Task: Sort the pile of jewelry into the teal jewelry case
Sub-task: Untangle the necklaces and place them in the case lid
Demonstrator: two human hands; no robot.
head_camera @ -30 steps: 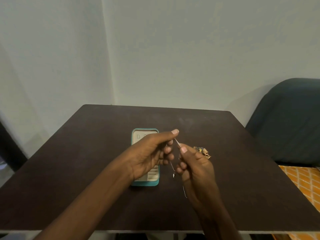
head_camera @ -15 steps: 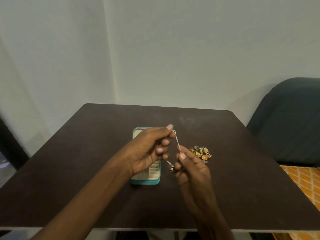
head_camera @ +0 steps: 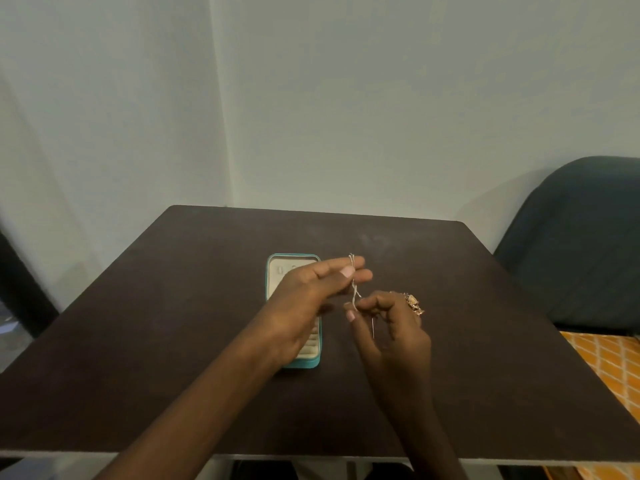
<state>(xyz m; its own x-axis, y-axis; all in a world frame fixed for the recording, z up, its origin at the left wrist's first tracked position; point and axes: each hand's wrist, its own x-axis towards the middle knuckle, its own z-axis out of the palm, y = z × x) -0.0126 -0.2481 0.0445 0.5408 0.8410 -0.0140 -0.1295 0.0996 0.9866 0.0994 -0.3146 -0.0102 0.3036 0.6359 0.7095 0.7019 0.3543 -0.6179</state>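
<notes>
chain [head_camera: 354, 289] upright between both hands

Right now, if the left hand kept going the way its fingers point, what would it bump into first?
The left hand points right and slightly away, holding a thin chain. Beyond the fingertips only bare table shows; the jewelry pile sits nearer and lower, so probably nothing, though depth is unclear.

The light is dim and even, with a greenish cast on the wall [head_camera: 346, 98]. The dark table [head_camera: 173, 341] shows only a faint dull sheen near its far edge. Both hands look slightly soft, and lines bow toward the edges.
</notes>
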